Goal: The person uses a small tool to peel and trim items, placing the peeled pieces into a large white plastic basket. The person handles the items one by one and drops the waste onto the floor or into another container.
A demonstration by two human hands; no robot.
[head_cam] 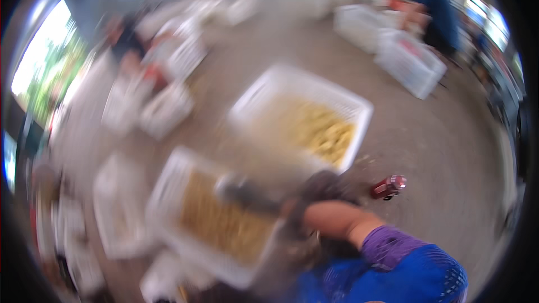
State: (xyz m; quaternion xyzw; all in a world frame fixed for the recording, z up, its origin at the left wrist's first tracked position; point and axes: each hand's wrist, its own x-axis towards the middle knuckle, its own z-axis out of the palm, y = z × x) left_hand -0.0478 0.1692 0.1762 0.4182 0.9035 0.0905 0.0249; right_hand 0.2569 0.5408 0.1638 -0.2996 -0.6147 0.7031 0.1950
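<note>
My right arm, in a blue and purple sleeve, reaches in from the lower right. My right hand (248, 195), apparently in a dark grey glove, is over the near white plastic crate (168, 185). It is smeared by motion, and a pale patch at its tip could be fingers or a held thing. Yellowish-brown pieces (223, 223) fill much of that crate. Just beyond stands another white plastic crate (358, 134) with yellow pieces (330, 134) in it; their kind is too blurred to name. My left hand is out of view.
A red container with a silvery top (387, 187) lies on the concrete floor (438, 155) at right. More white crates (410, 63) stand at upper right beside a person in dark blue (440, 12). Another person (124, 42) is among white containers (164, 109) at left.
</note>
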